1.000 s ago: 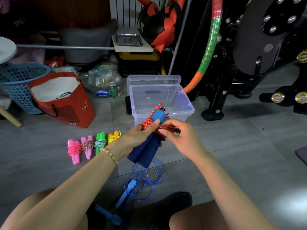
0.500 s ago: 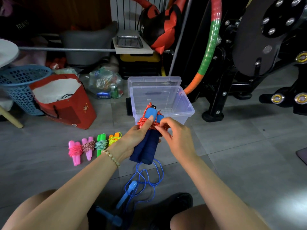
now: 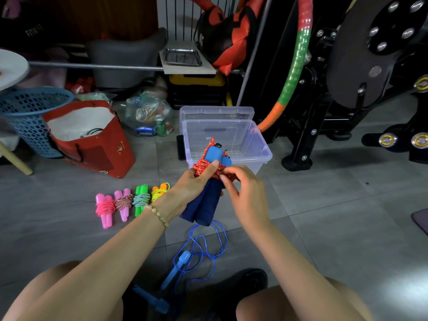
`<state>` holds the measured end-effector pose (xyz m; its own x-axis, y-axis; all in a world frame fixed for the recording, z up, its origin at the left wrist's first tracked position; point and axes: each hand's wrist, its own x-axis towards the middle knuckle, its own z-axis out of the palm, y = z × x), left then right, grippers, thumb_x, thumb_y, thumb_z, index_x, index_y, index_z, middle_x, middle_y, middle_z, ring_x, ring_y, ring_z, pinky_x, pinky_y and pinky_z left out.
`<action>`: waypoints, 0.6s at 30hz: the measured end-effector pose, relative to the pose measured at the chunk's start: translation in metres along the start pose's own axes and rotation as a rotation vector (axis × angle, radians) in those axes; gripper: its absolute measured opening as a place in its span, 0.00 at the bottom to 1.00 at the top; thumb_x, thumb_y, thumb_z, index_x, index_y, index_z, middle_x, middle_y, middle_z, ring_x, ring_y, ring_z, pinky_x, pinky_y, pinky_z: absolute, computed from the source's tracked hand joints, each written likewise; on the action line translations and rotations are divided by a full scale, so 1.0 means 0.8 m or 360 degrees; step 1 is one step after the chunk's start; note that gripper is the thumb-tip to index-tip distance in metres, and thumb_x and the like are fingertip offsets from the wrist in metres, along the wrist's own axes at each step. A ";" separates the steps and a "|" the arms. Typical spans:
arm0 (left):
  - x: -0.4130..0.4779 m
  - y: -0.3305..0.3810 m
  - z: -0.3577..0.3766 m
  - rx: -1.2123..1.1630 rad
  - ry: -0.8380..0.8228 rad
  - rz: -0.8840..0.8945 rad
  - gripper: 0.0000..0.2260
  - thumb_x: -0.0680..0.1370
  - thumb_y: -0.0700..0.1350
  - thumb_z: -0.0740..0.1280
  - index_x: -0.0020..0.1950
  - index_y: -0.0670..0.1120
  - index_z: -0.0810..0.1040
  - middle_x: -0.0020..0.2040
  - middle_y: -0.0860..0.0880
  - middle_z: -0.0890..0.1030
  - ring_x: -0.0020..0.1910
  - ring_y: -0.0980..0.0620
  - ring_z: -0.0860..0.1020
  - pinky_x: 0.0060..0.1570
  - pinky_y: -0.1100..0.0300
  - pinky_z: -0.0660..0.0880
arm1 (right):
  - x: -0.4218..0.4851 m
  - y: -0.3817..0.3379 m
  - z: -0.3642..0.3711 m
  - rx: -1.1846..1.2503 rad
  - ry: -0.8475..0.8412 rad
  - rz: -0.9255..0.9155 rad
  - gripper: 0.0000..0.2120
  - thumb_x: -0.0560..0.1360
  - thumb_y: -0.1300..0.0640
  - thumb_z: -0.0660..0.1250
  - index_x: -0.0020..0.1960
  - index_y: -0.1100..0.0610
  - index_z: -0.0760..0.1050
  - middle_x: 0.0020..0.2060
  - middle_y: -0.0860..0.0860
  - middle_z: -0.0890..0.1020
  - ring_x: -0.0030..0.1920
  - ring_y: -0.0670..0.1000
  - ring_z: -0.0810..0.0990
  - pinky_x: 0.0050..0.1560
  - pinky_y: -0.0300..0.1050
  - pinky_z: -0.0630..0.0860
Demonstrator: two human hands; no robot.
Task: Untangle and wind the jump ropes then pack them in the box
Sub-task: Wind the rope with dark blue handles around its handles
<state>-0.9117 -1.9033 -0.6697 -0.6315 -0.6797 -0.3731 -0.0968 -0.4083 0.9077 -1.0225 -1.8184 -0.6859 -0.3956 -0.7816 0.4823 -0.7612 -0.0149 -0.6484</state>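
My left hand (image 3: 193, 185) grips a jump rope with two dark blue foam handles (image 3: 205, 205); its red speckled cord (image 3: 203, 166) is wound round the handles' upper ends. My right hand (image 3: 240, 188) pinches that cord at the right side of the bundle. Behind them a clear plastic box (image 3: 264, 149) stands open on the floor. Several wound ropes lie in a row at the left: pink (image 3: 104, 208), pink with striped cord (image 3: 122, 202), green (image 3: 140, 199), orange with yellow cord (image 3: 159, 192). A loose blue rope (image 3: 203, 246) with light blue handles lies tangled between my knees.
The box's lid (image 3: 216, 113) leans behind it. A red bag (image 3: 99, 147) and a blue mesh basket (image 3: 27, 121) stand at the left. A bag of bottles (image 3: 148, 114) sits behind. Black gym machine frames (image 3: 308, 126) and a hoop (image 3: 291, 72) fill the right.
The bundle in my hands has shifted slightly left and up, toward the box. My right hand's fingers have moved along the red cord at the bundle's right side.
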 end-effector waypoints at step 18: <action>0.012 0.005 -0.005 -0.0575 0.0001 -0.0229 0.20 0.79 0.58 0.59 0.50 0.43 0.78 0.36 0.46 0.84 0.31 0.53 0.82 0.31 0.64 0.79 | 0.005 -0.001 -0.028 0.0499 -0.0278 0.0333 0.03 0.76 0.58 0.66 0.44 0.54 0.74 0.51 0.46 0.71 0.53 0.42 0.73 0.58 0.30 0.65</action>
<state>-0.9154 -1.9140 -0.6707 -0.6308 -0.6002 -0.4918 0.0929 -0.6877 0.7200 -1.0349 -1.8081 -0.6703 -0.4115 -0.8815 0.2315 -0.4698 -0.0125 -0.8827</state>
